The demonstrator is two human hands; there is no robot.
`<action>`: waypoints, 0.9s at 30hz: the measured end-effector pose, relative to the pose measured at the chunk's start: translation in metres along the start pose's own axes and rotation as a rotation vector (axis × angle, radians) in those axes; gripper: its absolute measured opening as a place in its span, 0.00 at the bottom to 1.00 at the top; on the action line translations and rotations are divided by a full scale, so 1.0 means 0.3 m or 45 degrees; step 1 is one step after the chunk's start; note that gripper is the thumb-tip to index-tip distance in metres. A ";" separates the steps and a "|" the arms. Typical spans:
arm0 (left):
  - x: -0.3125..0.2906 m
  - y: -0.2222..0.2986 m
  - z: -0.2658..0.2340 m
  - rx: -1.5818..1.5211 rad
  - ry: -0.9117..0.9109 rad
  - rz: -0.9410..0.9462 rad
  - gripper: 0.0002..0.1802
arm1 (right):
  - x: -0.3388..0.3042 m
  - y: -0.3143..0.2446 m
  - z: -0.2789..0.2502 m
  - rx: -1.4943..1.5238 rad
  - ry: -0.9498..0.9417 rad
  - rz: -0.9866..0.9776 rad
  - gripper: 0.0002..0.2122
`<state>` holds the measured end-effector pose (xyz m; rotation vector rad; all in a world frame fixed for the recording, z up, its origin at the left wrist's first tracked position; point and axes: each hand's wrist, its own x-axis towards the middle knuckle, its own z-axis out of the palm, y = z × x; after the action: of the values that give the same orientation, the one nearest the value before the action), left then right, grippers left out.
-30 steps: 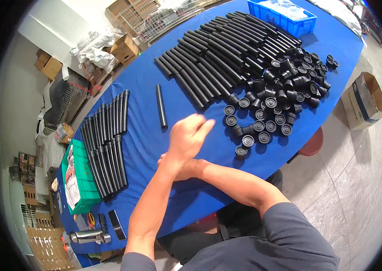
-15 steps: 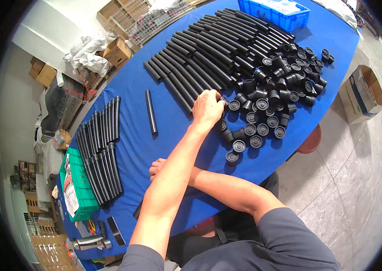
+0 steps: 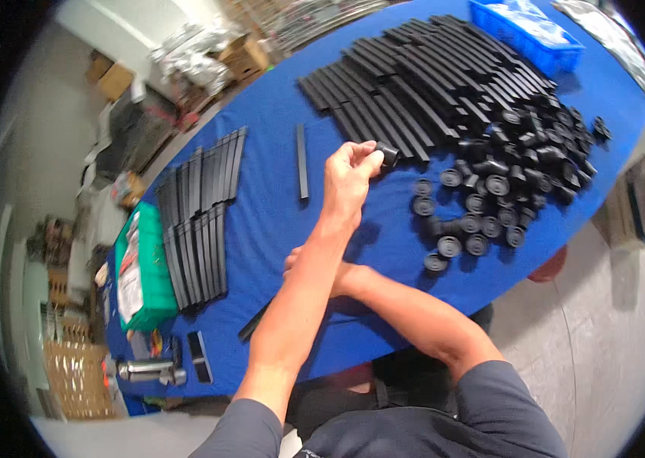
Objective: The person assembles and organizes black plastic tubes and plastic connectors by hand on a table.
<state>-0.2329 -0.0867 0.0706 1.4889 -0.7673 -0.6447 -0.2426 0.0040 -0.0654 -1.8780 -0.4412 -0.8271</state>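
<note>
My left hand (image 3: 353,172) pinches a black plastic end cap (image 3: 387,155) between thumb and fingers, just above the near ends of the tube rows. Crossed beneath my left forearm is my right hand (image 3: 293,261), its fingers curled. A short piece of black tube (image 3: 254,322) sticks out on the left side of that forearm, in line with my right hand, which seems closed on it; the grip itself is mostly hidden. Right of my left hand lies a loose pile of black caps (image 3: 496,185). Rows of black tubes (image 3: 383,114) lie beyond.
One single tube (image 3: 302,162) lies apart on the blue cloth (image 3: 277,221). Capped tubes (image 3: 199,256) form two rows at left, beside a green crate (image 3: 156,282). A phone (image 3: 199,357) and a metal tool (image 3: 151,371) lie near the front left. A blue crate (image 3: 559,49) stands far right.
My left hand has come away from the edge of the cap pile with a cap in its fingers. The whole view has shifted, so the table appears farther right and higher.
</note>
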 end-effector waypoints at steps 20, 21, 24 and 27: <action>-0.481 -0.205 -0.568 -1.123 0.056 -0.752 0.20 | 0.120 -0.169 -0.220 -0.087 0.257 0.684 0.11; -0.448 -0.202 -0.579 -1.165 0.086 -0.787 0.20 | 0.126 -0.166 -0.218 -0.088 0.242 0.691 0.11; -0.370 -0.240 -0.618 -1.476 -0.138 -0.704 0.23 | 0.118 -0.153 -0.231 0.027 0.216 0.746 0.12; -0.358 -0.285 -0.607 -1.366 -0.162 -0.388 0.25 | 0.096 -0.129 -0.212 0.467 0.314 0.913 0.22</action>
<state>-0.1499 0.1105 -0.0087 0.5645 -0.1803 -1.1529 -0.2687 -0.0379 -0.0026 -1.4119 0.2254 -0.4377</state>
